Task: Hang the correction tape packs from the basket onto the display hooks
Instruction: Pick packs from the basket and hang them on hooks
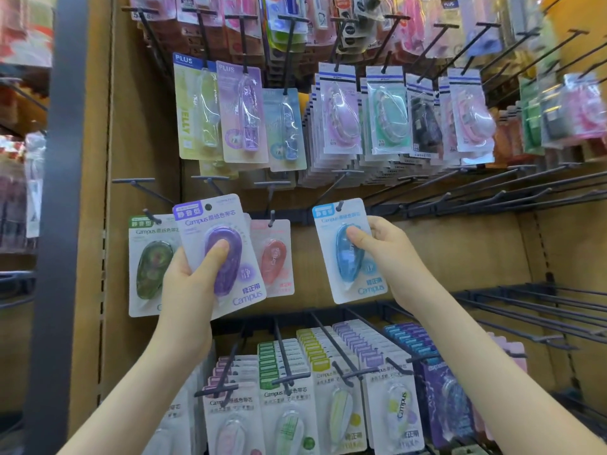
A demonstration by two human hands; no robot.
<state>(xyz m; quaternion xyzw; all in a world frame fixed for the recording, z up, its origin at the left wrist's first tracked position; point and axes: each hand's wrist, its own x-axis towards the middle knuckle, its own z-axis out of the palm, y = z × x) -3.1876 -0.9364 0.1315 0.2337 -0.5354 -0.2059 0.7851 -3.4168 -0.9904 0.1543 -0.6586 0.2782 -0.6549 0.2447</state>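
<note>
left hand [193,277]: I'm seeing it gripping the purple pack [223,254], thumb pressing on the blister, other fingers going behind the card.
purple pack: sitting tilted, top leaning left. Its hang hole is showing free, not on any hook. I'm reading extra card edges behind it, so possibly a small stack; I can't tell how many.
right hand [384,254]: pinching the blue pack [349,251], thumb lying on the blue blister, fingers wrapping behind the card's right edge.
blue pack: riding up at the middle row, roughly upright, leaning slightly. A hook tip [340,205] is poking out right at its hang hole at the top edge.
green pack [151,264]: hanging on its own hook, leftmost in the middle row; the purple pack is overlapping its right edge in my view.
coral pack [274,257]: hanging on the next hook, sitting between the purple and blue packs.
bare hooks [492,192]: dark rods sticking out to the right of the blue pack, same row, carrying nothing.
lower row [285,405]: hooks carrying thick stacks of packs with pink, green, yellow and purple headers, sitting below both forearms.
upper row [341,119]: more packs of other makes hanging above, well apart from both hands.
backboard [443,251]: tan panel running behind all the rows.
</note>
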